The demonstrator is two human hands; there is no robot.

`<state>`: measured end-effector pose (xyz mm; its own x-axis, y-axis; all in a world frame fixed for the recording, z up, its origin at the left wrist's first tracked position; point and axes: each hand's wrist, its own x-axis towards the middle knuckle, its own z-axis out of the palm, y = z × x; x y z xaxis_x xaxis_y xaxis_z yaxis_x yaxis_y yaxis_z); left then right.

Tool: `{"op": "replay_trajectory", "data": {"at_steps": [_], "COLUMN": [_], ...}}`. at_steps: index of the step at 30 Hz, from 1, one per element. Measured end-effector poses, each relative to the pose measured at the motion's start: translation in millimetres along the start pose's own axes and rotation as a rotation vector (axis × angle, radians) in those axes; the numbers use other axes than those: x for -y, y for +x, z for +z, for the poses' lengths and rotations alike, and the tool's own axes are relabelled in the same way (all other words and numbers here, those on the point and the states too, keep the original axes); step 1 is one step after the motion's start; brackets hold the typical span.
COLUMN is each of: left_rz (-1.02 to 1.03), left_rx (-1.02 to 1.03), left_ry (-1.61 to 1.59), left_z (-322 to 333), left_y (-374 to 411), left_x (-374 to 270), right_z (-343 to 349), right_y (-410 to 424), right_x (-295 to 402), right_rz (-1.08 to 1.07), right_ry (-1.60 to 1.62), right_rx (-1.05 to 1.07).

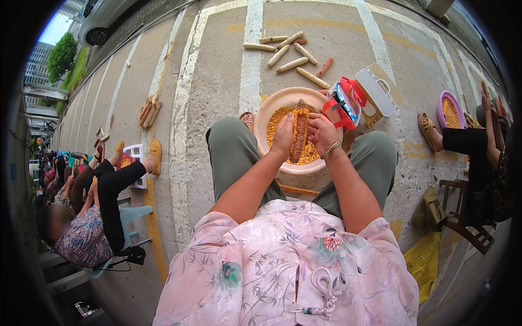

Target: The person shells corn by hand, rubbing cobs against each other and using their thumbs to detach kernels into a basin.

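Note:
A partly stripped corn cob (pixel 300 136) is held upright over a pale pink plastic basin (pixel 265 106). Its bare surface is reddish brown, with yellow kernels still along the left edge and the top. My left hand (pixel 283 133) grips it from the left, thumb along the kernels. From the other side my right hand (pixel 323 131), with bangles at the wrist, has curled fingers and a thumb against the cob. Loose yellow corn kernels (pixel 277 118) cover the basin's floor. The hands and cob hide part of them. The basin sits between my knees.
Several stripped cobs (pixel 292 64) lie on the concrete beyond the basin. Right of it stand a red-handled bag (pixel 346 102) and a pale plastic case (pixel 379 91). A seated person (pixel 87 228) is at left; another person's leg (pixel 461 140) and a purple basin (pixel 441 106) are at right.

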<state>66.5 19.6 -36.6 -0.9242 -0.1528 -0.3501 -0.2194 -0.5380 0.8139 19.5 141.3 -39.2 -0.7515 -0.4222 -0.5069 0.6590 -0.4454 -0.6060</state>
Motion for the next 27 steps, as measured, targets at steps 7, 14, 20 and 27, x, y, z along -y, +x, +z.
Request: {"op": "replay_trajectory", "data": {"at_steps": [7, 14, 20, 27], "left_rz": [0.054, 0.053, 0.065, 0.078], "left_rx": [-0.009, -0.033, -0.042, -0.021], "left_ry": [0.080, 0.064, 0.068, 0.061], "left_z": [-10, 1, 5, -7], "left_y": [6, -1, -5, 6], "left_x": [12, 3, -3, 10], "right_z": [0, -6, -3, 1], "right_y": [4, 6, 5, 7], "right_x": [-7, -9, -11, -8], "right_rz": [-0.039, -0.050, -0.066, -0.011], "right_ry": [-0.039, -0.075, -0.130, 0.020], "right_rx": [-0.078, -0.016, -0.046, -0.027]}}
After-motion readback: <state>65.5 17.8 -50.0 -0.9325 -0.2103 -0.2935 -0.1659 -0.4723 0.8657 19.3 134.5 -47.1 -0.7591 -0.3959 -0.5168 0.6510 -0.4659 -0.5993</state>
